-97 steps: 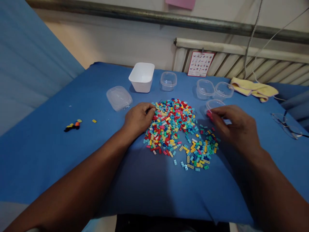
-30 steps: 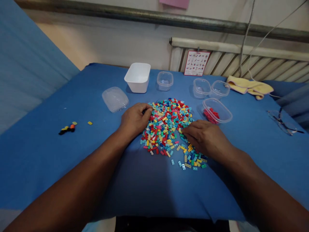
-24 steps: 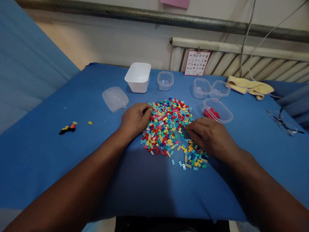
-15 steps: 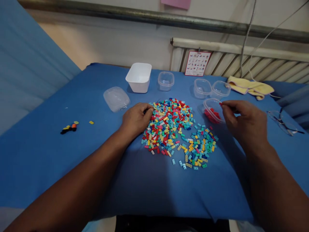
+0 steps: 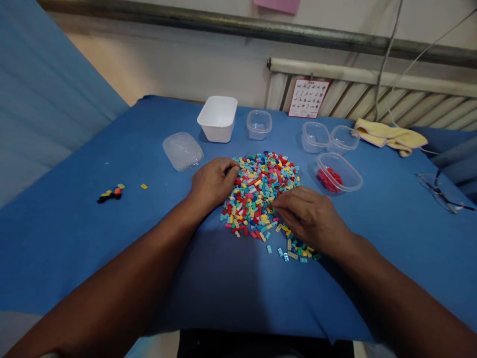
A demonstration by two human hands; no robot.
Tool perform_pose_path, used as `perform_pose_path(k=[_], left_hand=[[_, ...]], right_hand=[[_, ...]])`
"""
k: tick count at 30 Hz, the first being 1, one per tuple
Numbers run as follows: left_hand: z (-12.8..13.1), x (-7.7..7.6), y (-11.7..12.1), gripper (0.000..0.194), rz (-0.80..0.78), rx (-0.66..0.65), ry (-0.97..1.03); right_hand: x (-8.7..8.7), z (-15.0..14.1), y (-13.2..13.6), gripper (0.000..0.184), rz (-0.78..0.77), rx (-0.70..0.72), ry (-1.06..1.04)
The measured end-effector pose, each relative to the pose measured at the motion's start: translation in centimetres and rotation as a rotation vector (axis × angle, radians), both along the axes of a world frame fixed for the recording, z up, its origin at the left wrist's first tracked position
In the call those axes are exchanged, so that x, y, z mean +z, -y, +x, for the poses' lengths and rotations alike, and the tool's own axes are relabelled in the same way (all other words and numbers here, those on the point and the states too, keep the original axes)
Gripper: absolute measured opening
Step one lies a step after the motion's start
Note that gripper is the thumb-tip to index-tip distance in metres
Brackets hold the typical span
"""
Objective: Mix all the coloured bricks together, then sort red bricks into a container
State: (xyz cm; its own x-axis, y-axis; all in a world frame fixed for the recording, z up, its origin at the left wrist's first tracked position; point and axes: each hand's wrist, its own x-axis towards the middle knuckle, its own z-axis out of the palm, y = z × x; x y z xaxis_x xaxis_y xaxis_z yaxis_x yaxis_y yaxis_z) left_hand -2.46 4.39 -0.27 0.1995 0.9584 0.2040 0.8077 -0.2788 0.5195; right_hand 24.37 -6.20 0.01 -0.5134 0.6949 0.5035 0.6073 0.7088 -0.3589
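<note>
A heap of small coloured bricks (image 5: 257,191) lies in the middle of the blue-covered table (image 5: 74,238). My left hand (image 5: 212,184) rests at the heap's left edge with its fingers curled under. My right hand (image 5: 309,216) lies palm down over the heap's right part. Its fingertips are drawn together among the bricks, and what they pinch is hidden. To the right of the heap stands a clear tub (image 5: 350,171) holding red bricks (image 5: 330,178).
A white tub (image 5: 218,119), a clear lid (image 5: 182,150) and three small clear containers (image 5: 259,124) (image 5: 315,136) (image 5: 345,138) stand behind the heap. A few loose bricks (image 5: 111,193) lie at the left. A yellow cloth (image 5: 389,136) and glasses (image 5: 443,196) are at the right.
My right hand went from the heap to the clear tub with red bricks, then came back down onto the heap's right part. My left hand has stayed in place.
</note>
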Motion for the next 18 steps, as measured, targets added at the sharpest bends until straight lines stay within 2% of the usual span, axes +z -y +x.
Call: perform_pose_path(k=[5, 18], left_hand=[[0.12, -0.05, 0.02, 0.029, 0.001, 0.012, 0.007], [0.03, 0.02, -0.07, 0.03, -0.007, 0.014, 0.0]], right_hand=[[-0.58, -0.76, -0.54, 0.004, -0.04, -0.012, 0.055], [-0.32, -1.35, -0.26, 0.013, -0.067, -0.041, 0.112]])
